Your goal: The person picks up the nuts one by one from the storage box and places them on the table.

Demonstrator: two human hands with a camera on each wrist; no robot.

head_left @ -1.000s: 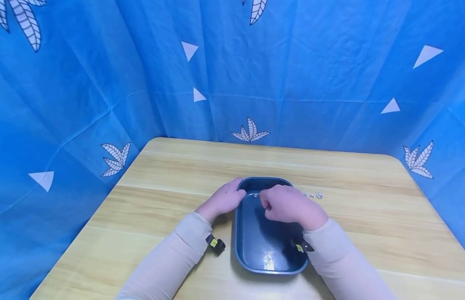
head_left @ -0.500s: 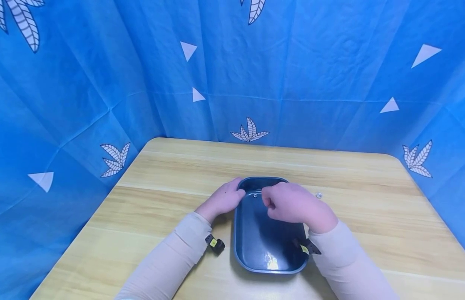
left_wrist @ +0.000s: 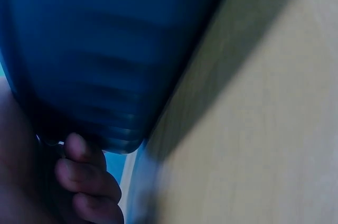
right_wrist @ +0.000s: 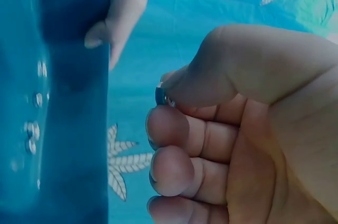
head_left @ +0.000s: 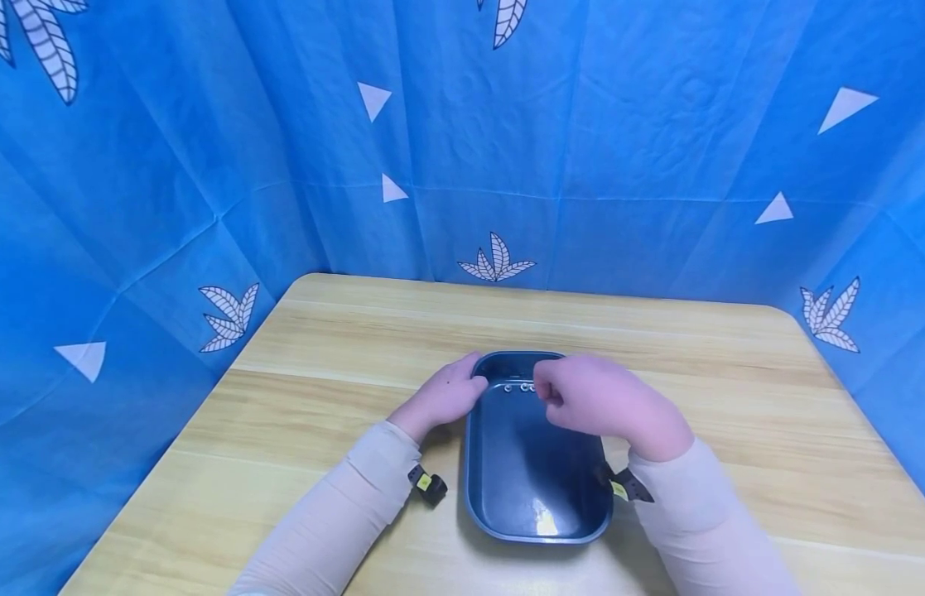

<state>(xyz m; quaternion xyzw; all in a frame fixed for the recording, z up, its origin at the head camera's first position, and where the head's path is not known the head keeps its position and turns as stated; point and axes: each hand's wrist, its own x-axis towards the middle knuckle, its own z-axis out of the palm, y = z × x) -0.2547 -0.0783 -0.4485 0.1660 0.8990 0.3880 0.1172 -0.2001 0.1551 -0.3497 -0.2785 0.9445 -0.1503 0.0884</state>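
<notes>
In the head view my left hand (head_left: 449,391) grips the far left corner of a dark blue, deep rectangular tray (head_left: 468,472), thumb over the rim. Its fingers curl outside the wall in the left wrist view. My right hand (head_left: 611,406) is above the tray's far right part. Between thumb and index finger it pinches a small silvery metal nut (right_wrist: 160,95), as the right wrist view shows. Several similar nuts (right_wrist: 38,100) lie in a row inside the tray, along its far end; my right hand partly hides them (head_left: 525,387) in the head view.
The tray stands on a light wooden table (head_left: 343,356). A blue cloth (head_left: 462,149) with leaf and triangle prints hangs behind and at both sides. A black wrist camera (head_left: 432,488) sits by the left cuff, close to the tray's left side.
My right hand has shifted right over the tray, uncovering more nuts along its far end. The nuts seen earlier on the table to the right are out of sight now. My left hand stays put.
</notes>
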